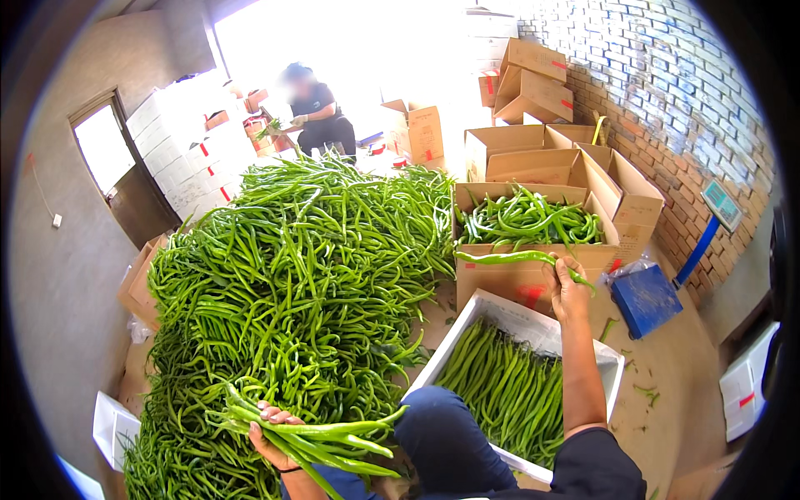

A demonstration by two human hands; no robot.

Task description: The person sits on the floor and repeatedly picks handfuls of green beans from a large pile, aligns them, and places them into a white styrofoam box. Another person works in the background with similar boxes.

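My left hand grips a bunch of long green chili peppers at the lower edge of a large heap of the same peppers. A single long pepper is pinched in my right hand, level with the front of a cardboard box. That box holds a loose pile of peppers. Below my right forearm stands a white foam box, lined with printed paper, where peppers lie side by side in neat rows. My knee partly covers its near left corner.
A blue platform scale with a display on a post stands at the right by the brick wall. Several open cartons are behind the filled box. Beyond the heap sits another person handling peppers, near stacked white boxes.
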